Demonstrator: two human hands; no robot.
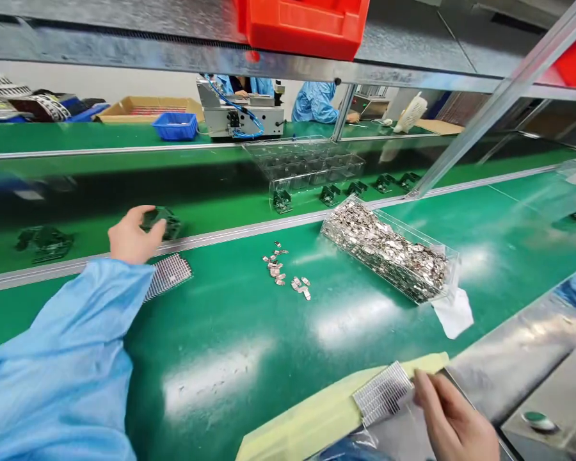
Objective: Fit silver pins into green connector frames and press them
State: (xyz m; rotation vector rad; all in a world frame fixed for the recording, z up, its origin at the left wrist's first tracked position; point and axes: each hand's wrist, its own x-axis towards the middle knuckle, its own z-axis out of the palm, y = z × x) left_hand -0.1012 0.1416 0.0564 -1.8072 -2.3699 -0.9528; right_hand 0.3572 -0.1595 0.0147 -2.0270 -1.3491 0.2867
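My left hand [135, 235], in a blue sleeve, is at the belt's near edge. Its thumb and index finger curl round a small dark green part [169, 224], slightly blurred. Just below that wrist lies a sheet of small silver pieces [170, 271]. At the lower right, my right hand [454, 410] pinches the edge of a gridded silver sheet [384, 392], held above pale yellow paper [312, 413]. Loose small metal pieces [276, 267] are scattered on the green table [221, 320] between my hands.
A clear tray heaped with metal pieces [388, 250] stands right of centre. Several dark green parts [330, 194] and a clear plastic tray [312, 168] sit along the belt. A red bin [307, 29] rests on the overhead shelf; a slanted metal post [489, 109] rises at right. People in blue work beyond.
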